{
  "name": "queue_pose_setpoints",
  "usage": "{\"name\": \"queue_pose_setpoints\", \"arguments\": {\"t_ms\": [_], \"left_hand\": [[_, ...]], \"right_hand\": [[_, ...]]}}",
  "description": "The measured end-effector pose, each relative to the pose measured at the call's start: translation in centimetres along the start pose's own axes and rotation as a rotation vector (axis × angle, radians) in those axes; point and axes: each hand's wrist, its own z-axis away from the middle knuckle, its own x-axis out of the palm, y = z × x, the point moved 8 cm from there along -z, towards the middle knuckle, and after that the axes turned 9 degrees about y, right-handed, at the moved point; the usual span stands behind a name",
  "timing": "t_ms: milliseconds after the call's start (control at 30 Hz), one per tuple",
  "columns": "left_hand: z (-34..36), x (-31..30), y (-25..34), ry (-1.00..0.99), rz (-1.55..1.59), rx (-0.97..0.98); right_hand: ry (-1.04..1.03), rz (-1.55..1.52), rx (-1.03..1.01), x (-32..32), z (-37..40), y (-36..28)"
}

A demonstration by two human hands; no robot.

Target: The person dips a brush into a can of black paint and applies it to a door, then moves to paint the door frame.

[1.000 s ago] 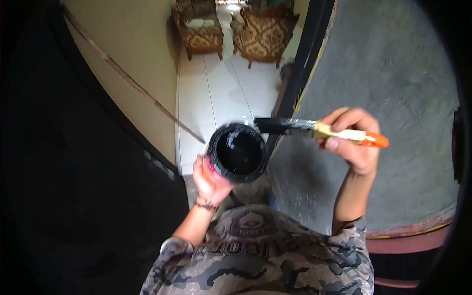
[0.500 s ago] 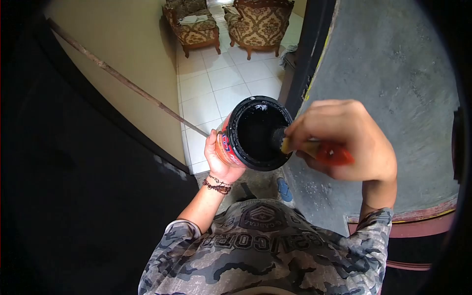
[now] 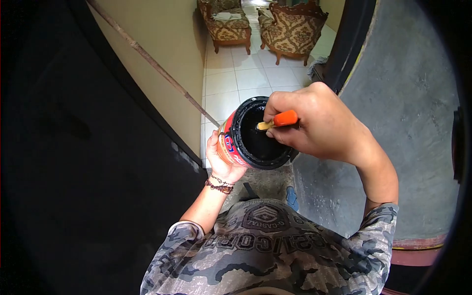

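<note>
Tilted toward me, a paint can (image 3: 235, 153) with a red label and black-smeared rim rests in my left hand (image 3: 223, 160), whose fingers wrap its side and underside. Black paint (image 3: 260, 147) lies inside it. My right hand (image 3: 314, 123) pinches a paintbrush (image 3: 285, 118) by its orange and yellow handle over the can's mouth. The brush's bristles are down in the dark of the can and cannot be made out.
A black door panel (image 3: 113, 187) stands at my left, and a thin stick (image 3: 162, 73) slants behind the can. To the right rises a grey wall (image 3: 408, 98). Two patterned armchairs (image 3: 292, 32) stand on white floor tiles (image 3: 221, 78) beyond the doorway. A blue sandal (image 3: 292, 197) shows below.
My right hand has moved left with the paintbrush, from the can's right rim to over its middle, and the bristles have gone down into the can. The view has shifted slightly.
</note>
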Motion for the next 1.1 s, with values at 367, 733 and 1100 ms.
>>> {"name": "queue_pose_setpoints", "arguments": {"t_ms": [367,733,1100], "left_hand": [[0.9,-1.9,2.4,0.067,0.025,0.088],[1.7,-2.5,3.4,0.244,0.029,0.146],[2.2,-3.7,3.2,0.27,-0.113,0.109]], "right_hand": [[-0.047,-0.035,0.002,3.4,-1.3,0.2],[0.087,0.048,-0.13,2.0,-2.4,-0.8],[0.148,0.01,-0.134,1.2,-2.6,-1.1]]}}
